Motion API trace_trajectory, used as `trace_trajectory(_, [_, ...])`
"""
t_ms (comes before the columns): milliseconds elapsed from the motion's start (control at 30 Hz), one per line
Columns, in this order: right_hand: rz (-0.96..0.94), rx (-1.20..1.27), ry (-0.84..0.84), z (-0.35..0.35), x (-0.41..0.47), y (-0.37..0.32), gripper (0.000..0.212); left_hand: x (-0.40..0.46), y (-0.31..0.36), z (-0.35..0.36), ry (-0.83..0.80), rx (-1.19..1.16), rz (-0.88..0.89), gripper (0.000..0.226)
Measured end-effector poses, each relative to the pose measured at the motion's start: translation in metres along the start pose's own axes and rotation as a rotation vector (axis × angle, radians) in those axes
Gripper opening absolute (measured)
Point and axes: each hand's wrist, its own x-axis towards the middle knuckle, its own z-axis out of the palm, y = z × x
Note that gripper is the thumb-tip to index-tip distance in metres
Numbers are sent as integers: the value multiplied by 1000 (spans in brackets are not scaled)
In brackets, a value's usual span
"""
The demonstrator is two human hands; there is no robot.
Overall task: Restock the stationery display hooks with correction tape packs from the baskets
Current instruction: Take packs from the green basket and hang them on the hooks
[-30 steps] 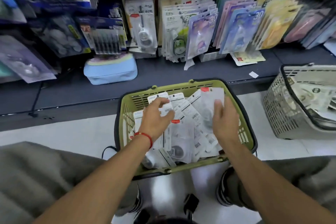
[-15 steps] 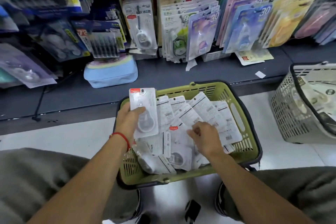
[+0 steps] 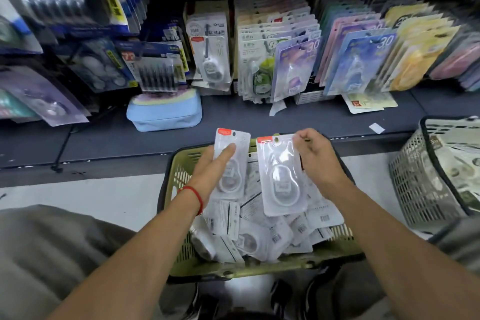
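Head view: a person crouches over a green basket [image 3: 259,269], each hand holding up one correction tape pack.
Left hand [image 3: 207,166]: holds the left pack [image 3: 231,161] upright, thumb laid across its front and fingers behind; a red cord [image 3: 194,196] circles the wrist.
Right hand [image 3: 318,161]: fingers curled, pinching the right pack [image 3: 281,179] by its upper right corner, so the pack hangs down to the left of the palm.
Packs in hand: clear blisters with an orange tab at the top, side by side, just apart, both above the basket.
Loose packs [image 3: 270,228]: heaped in the green basket below both hands, many lying back side up with barcodes showing.
Grey basket [image 3: 426,189]: well to the right of the right hand, on the floor; its contents are too blurred to name.
Display packs [image 3: 280,44]: hanging in rows on the shelf beyond both hands.
Blue pouch [image 3: 165,113]: on the shelf, beyond and left of the left hand.
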Motion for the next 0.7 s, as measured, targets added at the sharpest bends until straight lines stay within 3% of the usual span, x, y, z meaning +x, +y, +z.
trace_trajectory(67, [-25, -12, -31, 14, 1, -11, 15, -7, -6, 8, -197, -100, -10, 61])
trace_trajectory(133, [-46, -44, -25, 31, -3, -14, 15, -12, -13, 13, -270, -69, 91, 62])
trace_trajectory(233, [1, -42, -20, 43, -12, -7, 19, -12, -17, 10, -149, 4, 120, 63])
trace_trajectory(300, [78, -236, -78, 40, -17, 8, 18, -8, -14, -4, -23, 10, 91, 63])
trace_trajectory(400, [188, -702, -398, 47, -36, 38, 28, 0, -8, -31, 101, -15, 114, 65])
trace_trajectory(467, [207, -750, -548, 61, -53, 52, 38, -1, -10, -36, 91, 32, 140, 68])
trace_trajectory(600, [173, -676, -467, 70, -66, 61, 31, -10, -23, -22, 94, 213, 164, 71])
trace_trajectory(700, [87, -562, -172, 51, -56, 44, 16, -12, -24, -20, 162, 245, 224, 69])
